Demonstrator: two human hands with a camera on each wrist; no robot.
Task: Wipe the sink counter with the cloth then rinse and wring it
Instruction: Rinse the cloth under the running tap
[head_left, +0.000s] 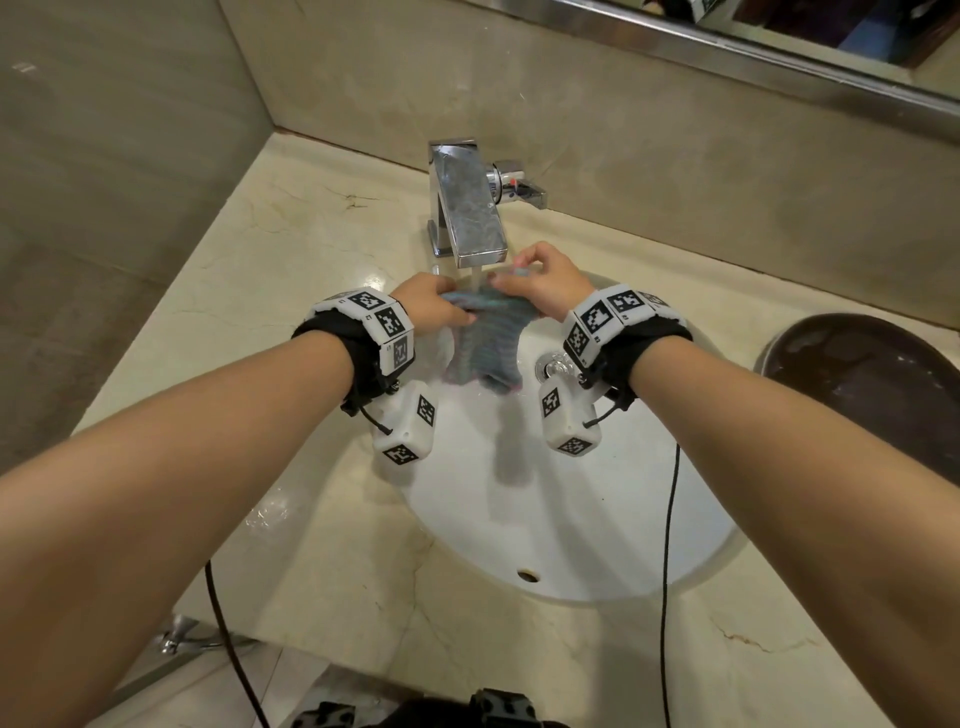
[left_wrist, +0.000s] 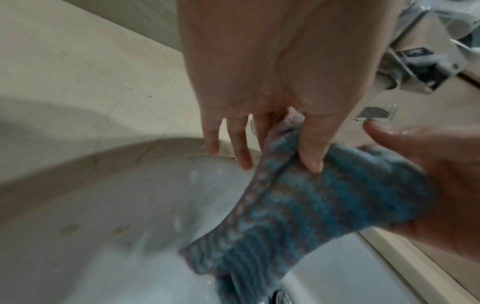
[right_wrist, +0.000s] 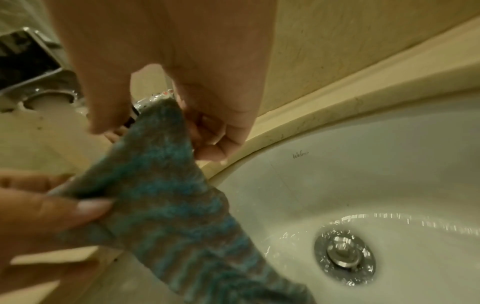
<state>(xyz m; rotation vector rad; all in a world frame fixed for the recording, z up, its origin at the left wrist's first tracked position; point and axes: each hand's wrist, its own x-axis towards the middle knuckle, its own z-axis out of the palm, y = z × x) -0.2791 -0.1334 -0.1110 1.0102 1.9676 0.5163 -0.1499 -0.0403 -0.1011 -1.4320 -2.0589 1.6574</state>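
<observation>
A blue-grey striped cloth (head_left: 483, 338) hangs over the white sink (head_left: 571, 509), its top edge under the water stream (head_left: 475, 278) from the chrome faucet (head_left: 467, 208). My left hand (head_left: 441, 306) pinches the cloth's left top corner; in the left wrist view the thumb (left_wrist: 311, 152) presses the cloth (left_wrist: 324, 205) against the fingers. My right hand (head_left: 519, 278) pinches the right top corner, seen in the right wrist view as the cloth (right_wrist: 161, 185) held between thumb and curled fingers (right_wrist: 218, 144). The cloth's lower end dangles near the drain (head_left: 553, 366).
The beige marble counter (head_left: 249, 322) surrounds the sink, with walls behind and to the left. A dark round bowl (head_left: 872, 384) sits on the counter at right. The faucet handle (head_left: 519, 189) points right. Cables hang from both wrist units.
</observation>
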